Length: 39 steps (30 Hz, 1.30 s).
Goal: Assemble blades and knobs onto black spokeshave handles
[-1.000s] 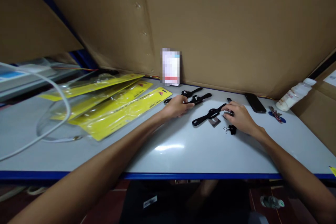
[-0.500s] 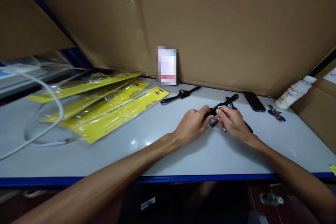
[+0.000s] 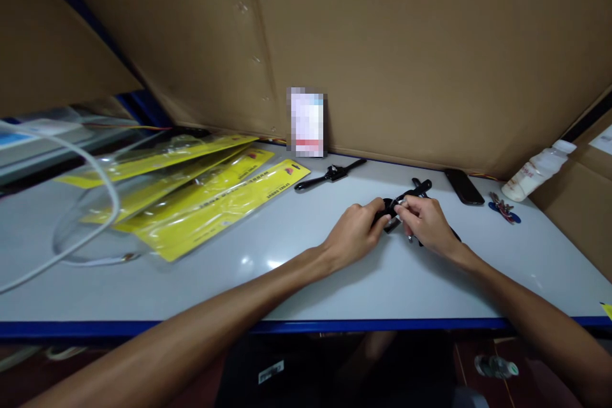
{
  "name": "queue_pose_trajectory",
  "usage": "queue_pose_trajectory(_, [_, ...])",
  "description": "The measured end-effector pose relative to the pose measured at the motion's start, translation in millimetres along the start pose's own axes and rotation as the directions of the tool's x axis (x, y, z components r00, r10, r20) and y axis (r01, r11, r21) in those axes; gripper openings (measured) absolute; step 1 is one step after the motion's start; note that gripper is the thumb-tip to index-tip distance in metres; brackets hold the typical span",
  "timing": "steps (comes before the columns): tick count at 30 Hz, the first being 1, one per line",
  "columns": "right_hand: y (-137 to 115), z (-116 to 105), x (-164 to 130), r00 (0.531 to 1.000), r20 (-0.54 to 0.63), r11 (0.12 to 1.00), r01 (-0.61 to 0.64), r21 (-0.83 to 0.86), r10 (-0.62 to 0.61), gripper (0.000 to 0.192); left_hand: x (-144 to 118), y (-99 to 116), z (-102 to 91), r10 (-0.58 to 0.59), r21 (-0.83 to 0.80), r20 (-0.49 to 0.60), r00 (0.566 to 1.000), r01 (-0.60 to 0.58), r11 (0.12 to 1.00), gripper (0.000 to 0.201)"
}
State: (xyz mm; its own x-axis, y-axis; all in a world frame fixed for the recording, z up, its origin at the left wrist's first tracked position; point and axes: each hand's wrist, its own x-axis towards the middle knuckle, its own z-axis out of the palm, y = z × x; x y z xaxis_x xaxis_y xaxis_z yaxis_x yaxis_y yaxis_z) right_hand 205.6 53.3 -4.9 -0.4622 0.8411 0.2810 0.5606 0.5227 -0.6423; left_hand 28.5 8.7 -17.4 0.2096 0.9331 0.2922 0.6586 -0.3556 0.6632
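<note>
Compared with half a second ago, the left hand (image 3: pixel 356 229) and right hand (image 3: pixel 425 222) stay together over the desk (image 3: pixel 296 268), fingers pinching the black handled tool (image 3: pixel 412 191), now lower, a small metal piece at its middle.

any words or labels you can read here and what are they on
None can be read for sure.
Yellow packages: dark print along the cards, too blurred.
Standing card: pixelated, unreadable.
White bottle: reddish label, too small.
Sticker under the table: too small.
</note>
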Motion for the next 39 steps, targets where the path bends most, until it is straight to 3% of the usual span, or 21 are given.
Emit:
queue_pose_trajectory(4, [3.5,-5.8,-0.4,0.987,-0.011,0.926,0.149,-0.348,-0.163,0.029,3.9,0.0,-1.1,-0.042,-0.032,-0.008,0.999,0.042,0.999,0.013])
queue_pose_trajectory(8, [2.0,-9.8,-2.5,0.982,0.012,0.826,0.164,-0.540,-0.188,0.016,8.6,-0.3,-1.8,-0.099,-0.109,0.005,0.995,0.099,0.989,0.016])
queue_pose_trajectory(11, [0.7,-10.5,-3.1,0.983,0.027,0.825,0.166,-0.540,-0.180,0.006,9.7,-1.1,-2.4,-0.121,-0.152,0.039,0.992,0.125,0.980,0.018])
queue_pose_trajectory(17, [1.3,-7.0,-3.1,0.985,-0.056,0.894,0.123,-0.431,-0.162,0.011,9.5,-1.7,-3.8,-0.140,-0.192,0.039,0.989,0.145,0.971,0.019])
queue_pose_trajectory(19, [2.5,-6.3,-3.6,0.975,-0.061,0.882,0.167,-0.441,-0.215,0.009,9.5,-1.7,-3.7,-0.134,-0.196,0.048,0.990,0.141,0.970,0.019])
queue_pose_trajectory(25, [9.2,-10.9,-1.9,0.920,-0.002,0.843,0.358,-0.402,-0.391,0.029,9.5,0.0,-3.7,-0.132,-0.286,0.106,0.986,0.157,0.945,0.018])
queue_pose_trajectory(29, [8.5,-14.5,-0.7,0.946,-0.043,0.874,0.280,-0.396,-0.322,0.031,10.0,0.1,-4.4,-0.162,-0.312,0.091,0.983,0.183,0.932,0.019])
queue_pose_trajectory(33, [7.5,-15.3,-1.0,0.956,-0.088,0.847,0.203,-0.491,-0.280,0.031,11.2,-3.3,-3.6,-0.183,-0.302,0.064,0.981,0.194,0.933,0.021])
queue_pose_trajectory(39, [10.1,-14.8,-0.8,0.936,0.007,0.851,0.323,-0.415,-0.351,0.038,11.3,-5.3,-3.3,-0.195,-0.243,0.043,0.980,0.200,0.949,0.021])
